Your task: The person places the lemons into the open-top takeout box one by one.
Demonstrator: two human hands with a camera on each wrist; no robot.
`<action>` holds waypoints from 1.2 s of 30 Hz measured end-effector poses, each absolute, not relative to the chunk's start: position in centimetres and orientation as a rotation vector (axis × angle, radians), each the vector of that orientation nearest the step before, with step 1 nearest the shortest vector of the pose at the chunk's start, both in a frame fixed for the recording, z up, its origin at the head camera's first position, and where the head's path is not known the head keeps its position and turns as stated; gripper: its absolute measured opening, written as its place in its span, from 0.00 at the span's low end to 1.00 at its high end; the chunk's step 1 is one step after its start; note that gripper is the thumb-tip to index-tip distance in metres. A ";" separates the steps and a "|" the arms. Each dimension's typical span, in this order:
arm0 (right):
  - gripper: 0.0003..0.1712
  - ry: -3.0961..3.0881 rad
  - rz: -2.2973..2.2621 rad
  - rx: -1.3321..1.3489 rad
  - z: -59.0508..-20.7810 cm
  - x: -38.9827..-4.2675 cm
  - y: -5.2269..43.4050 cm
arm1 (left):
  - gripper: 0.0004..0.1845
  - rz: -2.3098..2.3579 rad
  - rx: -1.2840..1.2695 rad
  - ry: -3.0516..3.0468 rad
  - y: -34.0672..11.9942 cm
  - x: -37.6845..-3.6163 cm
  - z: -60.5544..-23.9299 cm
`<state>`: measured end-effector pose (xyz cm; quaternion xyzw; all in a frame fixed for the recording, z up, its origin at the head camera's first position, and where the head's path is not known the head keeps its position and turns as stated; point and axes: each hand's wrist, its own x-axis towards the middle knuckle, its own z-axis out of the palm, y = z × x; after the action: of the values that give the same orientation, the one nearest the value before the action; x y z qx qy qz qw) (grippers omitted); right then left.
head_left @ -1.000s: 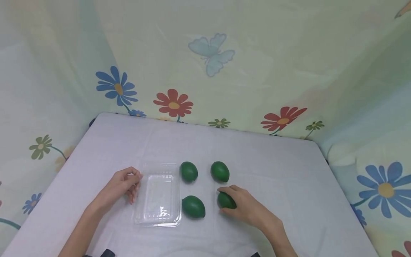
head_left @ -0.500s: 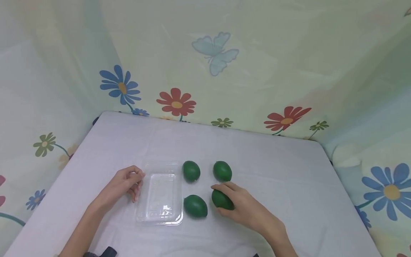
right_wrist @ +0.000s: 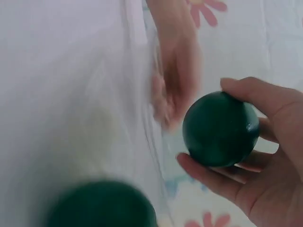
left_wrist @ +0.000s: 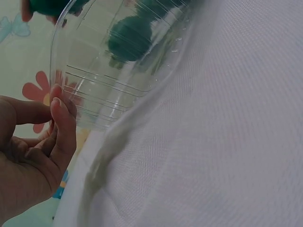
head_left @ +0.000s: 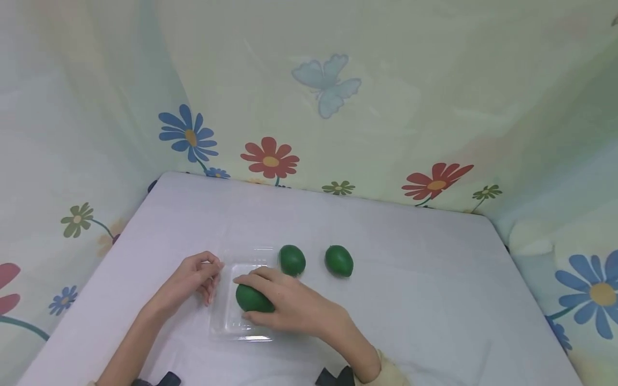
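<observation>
My right hand [head_left: 299,306] grips a green lime [head_left: 252,299] by its sides, fingers over the far side and thumb on the near side. It holds this lime above a clear plastic container [head_left: 219,321]. In the left wrist view the held lime [left_wrist: 49,6] shows above the container's rim. My left hand [head_left: 193,279] pinches the container's left rim between thumb and fingers. Two more limes, one [head_left: 292,260] close by the container's far right side and one [head_left: 339,261] farther right, lie on the table. Another lime [right_wrist: 104,208] shows low in the right wrist view; the right hand hides it in the head view.
A white cloth covers the table [head_left: 425,300], which reaches back to a flower-printed curtain [head_left: 386,107]. Black straps [head_left: 335,377] show near the wrists at the bottom edge of the head view.
My right hand has lifted its lime off the table and carried it left, from beside the other limes to over the container. The left hand stays at the container's rim.
</observation>
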<state>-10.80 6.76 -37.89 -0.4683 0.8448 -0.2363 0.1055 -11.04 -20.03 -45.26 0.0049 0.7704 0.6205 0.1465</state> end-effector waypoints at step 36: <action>0.25 2.522 -0.466 -1.431 -41.4 -10.1 3.8 | 0.17 1.805 0.029 2.218 -19.7 -10.7 -45.0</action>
<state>-10.14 3.83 -41.37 -0.4847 0.8542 -0.1578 0.1023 -10.75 -19.65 -44.99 0.0101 0.7679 0.6249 0.1406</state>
